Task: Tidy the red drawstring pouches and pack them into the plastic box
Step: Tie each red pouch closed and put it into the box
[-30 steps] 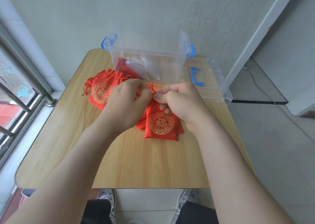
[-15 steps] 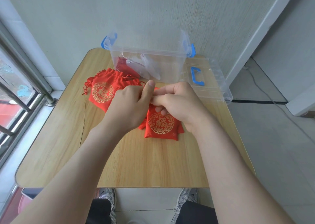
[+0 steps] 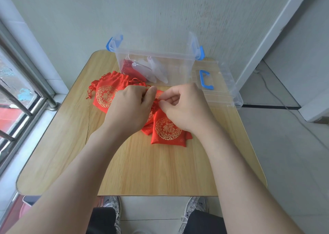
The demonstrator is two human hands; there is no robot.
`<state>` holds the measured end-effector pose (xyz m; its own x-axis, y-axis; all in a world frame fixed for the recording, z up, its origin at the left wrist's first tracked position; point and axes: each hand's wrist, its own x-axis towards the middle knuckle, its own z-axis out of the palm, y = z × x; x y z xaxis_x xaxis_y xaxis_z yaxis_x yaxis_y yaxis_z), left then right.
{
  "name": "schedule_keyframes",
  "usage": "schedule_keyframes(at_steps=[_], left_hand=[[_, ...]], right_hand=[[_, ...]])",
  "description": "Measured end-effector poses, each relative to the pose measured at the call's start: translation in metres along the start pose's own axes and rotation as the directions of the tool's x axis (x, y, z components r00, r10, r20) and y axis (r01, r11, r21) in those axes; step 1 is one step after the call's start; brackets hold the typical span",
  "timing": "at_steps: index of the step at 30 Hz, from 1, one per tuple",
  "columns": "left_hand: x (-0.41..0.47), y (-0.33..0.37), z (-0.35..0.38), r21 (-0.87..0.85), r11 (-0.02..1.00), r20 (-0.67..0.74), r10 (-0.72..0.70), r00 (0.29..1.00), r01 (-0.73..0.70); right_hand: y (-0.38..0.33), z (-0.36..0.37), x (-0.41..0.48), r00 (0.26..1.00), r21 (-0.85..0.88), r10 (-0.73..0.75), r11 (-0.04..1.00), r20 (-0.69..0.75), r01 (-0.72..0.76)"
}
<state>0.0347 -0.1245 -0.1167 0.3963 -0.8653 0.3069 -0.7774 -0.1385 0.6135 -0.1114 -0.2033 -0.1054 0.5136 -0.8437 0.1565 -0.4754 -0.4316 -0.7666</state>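
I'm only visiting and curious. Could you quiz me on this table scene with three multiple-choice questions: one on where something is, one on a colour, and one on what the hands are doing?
1. Where does the clear plastic lid with the blue handle lie?
A. Shut on the box.
B. On the wooden table, right of the clear plastic box.
C. On the floor.

2. What colour is the round emblem on the red drawstring pouch at the table's middle?
A. Silver.
B. Black.
C. Gold.

3. What are the left hand and right hand doing?
A. Pinching that pouch's gathered top with their fingers.
B. Lying flat on the table.
C. Lifting the box.

Answers:
1 B, the lid lies beside the open box.
2 C, the pattern shines gold on the red cloth.
3 A, both hands' fingers meet at the pouch's neck.
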Motion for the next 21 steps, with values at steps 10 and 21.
schedule_keyframes(at_steps=[10, 21], left_hand=[[0.0016, -0.0058, 0.0, 0.02, 0.999, 0.025, -0.038, 0.999, 0.038], [0.0018, 0.0031, 0.0009, -0.059, 0.988, 0.1, -0.136, 0.986, 0.142]], right_hand=[[-0.0012, 0.0003, -0.0065, 0.998, -0.244, -0.064, 0.968, 0.001, 0.062], [0.0051, 0.003, -0.0041, 0.994, -0.37, -0.082, 0.928, -0.076, 0.048]])
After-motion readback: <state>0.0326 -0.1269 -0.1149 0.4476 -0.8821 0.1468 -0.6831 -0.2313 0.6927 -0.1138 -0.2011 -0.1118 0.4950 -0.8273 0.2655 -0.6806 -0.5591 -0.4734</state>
